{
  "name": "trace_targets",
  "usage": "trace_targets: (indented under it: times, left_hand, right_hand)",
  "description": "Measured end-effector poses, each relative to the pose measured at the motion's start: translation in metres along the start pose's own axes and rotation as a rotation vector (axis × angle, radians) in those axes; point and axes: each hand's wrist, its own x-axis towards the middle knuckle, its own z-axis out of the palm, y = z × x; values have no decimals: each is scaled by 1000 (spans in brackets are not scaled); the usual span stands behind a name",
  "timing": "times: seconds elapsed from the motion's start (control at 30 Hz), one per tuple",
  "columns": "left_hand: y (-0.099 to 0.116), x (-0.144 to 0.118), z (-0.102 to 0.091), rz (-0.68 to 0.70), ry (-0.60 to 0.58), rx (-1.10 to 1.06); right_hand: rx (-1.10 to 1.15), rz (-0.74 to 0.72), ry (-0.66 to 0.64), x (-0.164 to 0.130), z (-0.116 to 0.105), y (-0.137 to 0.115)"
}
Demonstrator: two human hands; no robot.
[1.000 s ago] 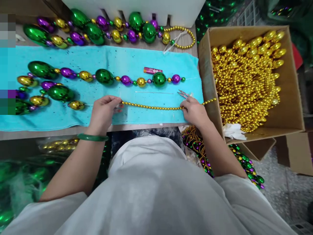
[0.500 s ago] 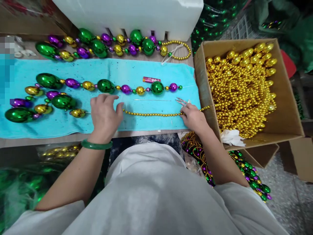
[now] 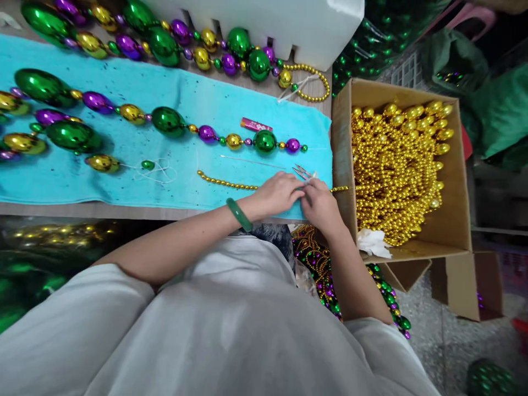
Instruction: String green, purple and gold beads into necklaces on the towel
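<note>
A strand of small gold beads (image 3: pixel 231 182) lies across the turquoise towel (image 3: pixel 173 91) and runs on to the box at the right. My left hand (image 3: pixel 279 193), with a green bangle on its wrist, is closed over this strand. Right beside it, my right hand (image 3: pixel 322 204) pinches the same strand; the fingertips meet and hide the beads between them. Just beyond the fingers lie metal snips (image 3: pixel 302 172) and a long thin needle (image 3: pixel 251 161). Farther up is a string of large green, purple and gold beads (image 3: pixel 168 121). A loose green bead (image 3: pixel 147 164) rests by coiled white thread (image 3: pixel 159 173).
A cardboard box (image 3: pixel 342 126) full of gold bead strands (image 3: pixel 396 176) stands at the right, white tissue (image 3: pixel 373 242) at its near corner. A finished-looking bead string (image 3: pixel 259 65) lies along a white foam box (image 3: pixel 264 25). A small pink packet (image 3: pixel 256 124) is on the towel.
My left hand has moved right along the gold strand, from its left end to beside my right hand. The green bead and coiled thread are now uncovered. The view has shifted right.
</note>
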Motion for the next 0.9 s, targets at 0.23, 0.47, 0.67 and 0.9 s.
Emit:
trace_targets:
  times: [0.23, 0.47, 0.67, 0.9]
  left_hand:
    - [9, 6, 0, -123, -81, -254]
    - [9, -15, -12, -225, -11, -132]
    - [2, -28, -38, -281, 101, -151]
    - [16, -30, -53, -223, 109, -299]
  right_hand:
    - [156, -86, 311, -5, -17, -5]
    - [616, 297, 726, 1, -29, 8]
    - [809, 552, 973, 10, -31, 25]
    - [294, 182, 578, 8, -28, -9]
